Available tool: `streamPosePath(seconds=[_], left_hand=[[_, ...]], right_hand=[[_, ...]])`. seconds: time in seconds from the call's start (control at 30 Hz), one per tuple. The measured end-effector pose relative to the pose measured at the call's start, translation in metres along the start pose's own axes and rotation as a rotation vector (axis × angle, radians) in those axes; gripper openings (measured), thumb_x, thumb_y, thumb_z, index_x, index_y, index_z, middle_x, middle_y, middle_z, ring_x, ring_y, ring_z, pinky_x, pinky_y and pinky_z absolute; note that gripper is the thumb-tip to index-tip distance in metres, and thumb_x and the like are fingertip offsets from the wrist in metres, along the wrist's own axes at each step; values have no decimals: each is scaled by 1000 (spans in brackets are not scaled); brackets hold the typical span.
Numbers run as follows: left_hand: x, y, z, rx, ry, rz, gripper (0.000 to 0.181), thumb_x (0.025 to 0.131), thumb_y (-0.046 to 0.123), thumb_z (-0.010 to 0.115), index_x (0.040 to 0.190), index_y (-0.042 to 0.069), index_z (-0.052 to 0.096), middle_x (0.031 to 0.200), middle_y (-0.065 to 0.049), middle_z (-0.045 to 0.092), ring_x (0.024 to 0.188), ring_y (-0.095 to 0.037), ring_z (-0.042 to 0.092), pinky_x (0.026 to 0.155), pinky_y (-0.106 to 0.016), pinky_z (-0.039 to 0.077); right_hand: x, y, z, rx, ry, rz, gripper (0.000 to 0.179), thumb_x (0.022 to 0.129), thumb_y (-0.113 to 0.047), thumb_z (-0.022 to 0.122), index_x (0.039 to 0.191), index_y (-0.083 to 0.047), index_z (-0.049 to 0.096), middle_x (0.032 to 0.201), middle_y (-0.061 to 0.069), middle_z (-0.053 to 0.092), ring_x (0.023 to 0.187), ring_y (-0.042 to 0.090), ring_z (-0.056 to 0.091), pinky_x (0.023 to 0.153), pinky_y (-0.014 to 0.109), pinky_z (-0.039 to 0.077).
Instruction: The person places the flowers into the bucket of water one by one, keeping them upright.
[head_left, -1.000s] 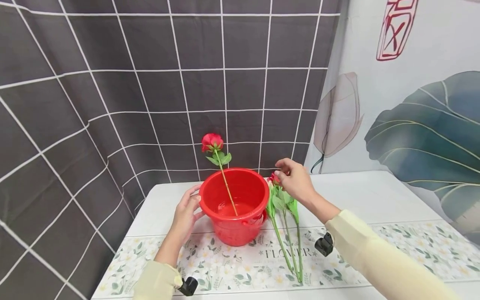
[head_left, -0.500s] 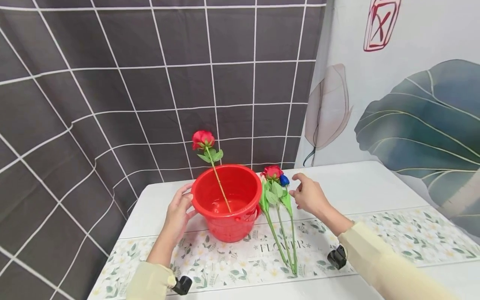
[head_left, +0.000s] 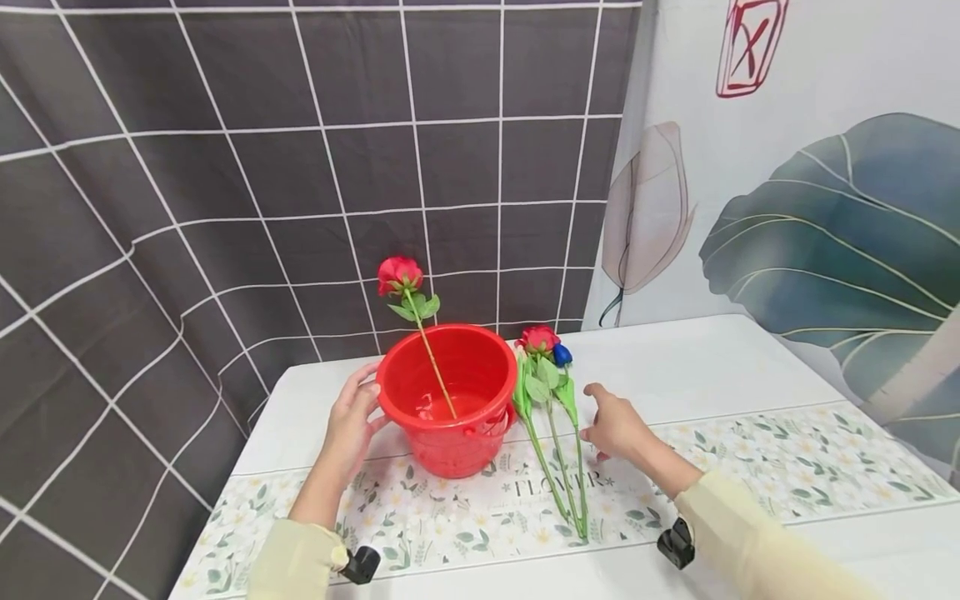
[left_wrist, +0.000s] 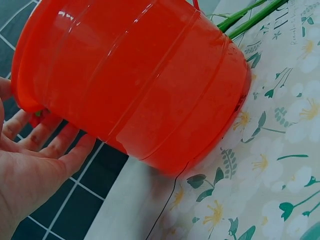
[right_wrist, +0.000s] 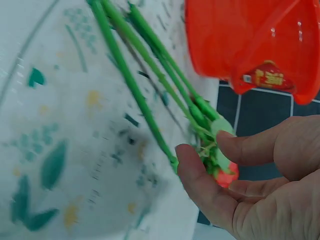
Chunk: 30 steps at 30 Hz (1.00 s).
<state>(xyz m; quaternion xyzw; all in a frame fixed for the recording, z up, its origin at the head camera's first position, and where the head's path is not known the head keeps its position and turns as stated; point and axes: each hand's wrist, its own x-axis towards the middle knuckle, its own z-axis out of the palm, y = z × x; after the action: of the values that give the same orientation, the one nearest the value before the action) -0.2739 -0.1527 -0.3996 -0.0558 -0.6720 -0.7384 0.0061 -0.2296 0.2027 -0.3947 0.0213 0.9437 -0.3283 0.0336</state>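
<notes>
A red plastic bucket [head_left: 457, 450] stands on the table with one red artificial rose [head_left: 400, 275] leaning inside it, bloom above the rim. My left hand [head_left: 348, 417] holds the bucket's left side near the rim; the left wrist view shows the thumb at the rim and the fingers [left_wrist: 60, 145] below it against the wall. Right of the bucket lie several artificial flowers, among them a red rose [head_left: 537, 339] and a blue bud [head_left: 562, 355], green stems [head_left: 568, 492] towards me. My right hand [head_left: 622, 429] hovers just right of these stems, thumb and fingers apart, holding nothing.
The white table [head_left: 675, 358] carries a floral runner [head_left: 750, 450] printed "FLOWER". Behind it hangs a dark grid-patterned cloth [head_left: 360, 167], and at the right a pale cloth with a large leaf print [head_left: 840, 233]. The bucket's handle [head_left: 510, 417] hangs on its right side.
My right hand has moved from over the flower heads down and to the right, uncovering the red rose and blue bud. The left hand stays at the bucket; the head view has shifted slightly.
</notes>
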Motion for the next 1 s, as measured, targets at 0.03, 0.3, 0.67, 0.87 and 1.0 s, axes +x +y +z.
streamPosePath(seconds=[0.03,0.3,0.67,0.87,1.0], left_hand=[[0,0,0,1,-1,1,43,100,13,38,143,14,38,135,-15,47,126,-31,48,85,-28,54],[1,4,1,-2,-11,4,43,99,13,39,142,14,39,140,-11,46,126,-30,48,85,-27,53],[-2,5,1,2,4,-14,44,99,13,40,143,14,39,137,-15,47,126,-32,48,84,-27,53],[-1,3,1,4,6,-8,44,98,12,38,142,15,40,135,-16,48,124,-31,49,84,-28,54],[-1,2,1,11,8,1,44,98,13,38,142,15,40,134,-16,48,124,-31,50,84,-28,54]], right_hand=[[-1,1,3,-4,-4,-1,70,80,3,70,140,7,33,75,12,57,49,21,61,50,30,51],[-2,3,19,-21,-12,15,78,77,2,73,141,9,29,77,12,59,50,19,59,60,34,50],[-3,6,41,-103,23,9,89,68,-1,82,137,17,28,117,36,48,100,44,57,85,51,50],[-7,7,49,-110,52,-7,82,65,10,73,135,16,30,112,35,44,82,35,57,70,46,54],[-9,7,50,-107,62,-2,80,64,14,66,135,14,31,111,33,44,83,37,57,70,47,54]])
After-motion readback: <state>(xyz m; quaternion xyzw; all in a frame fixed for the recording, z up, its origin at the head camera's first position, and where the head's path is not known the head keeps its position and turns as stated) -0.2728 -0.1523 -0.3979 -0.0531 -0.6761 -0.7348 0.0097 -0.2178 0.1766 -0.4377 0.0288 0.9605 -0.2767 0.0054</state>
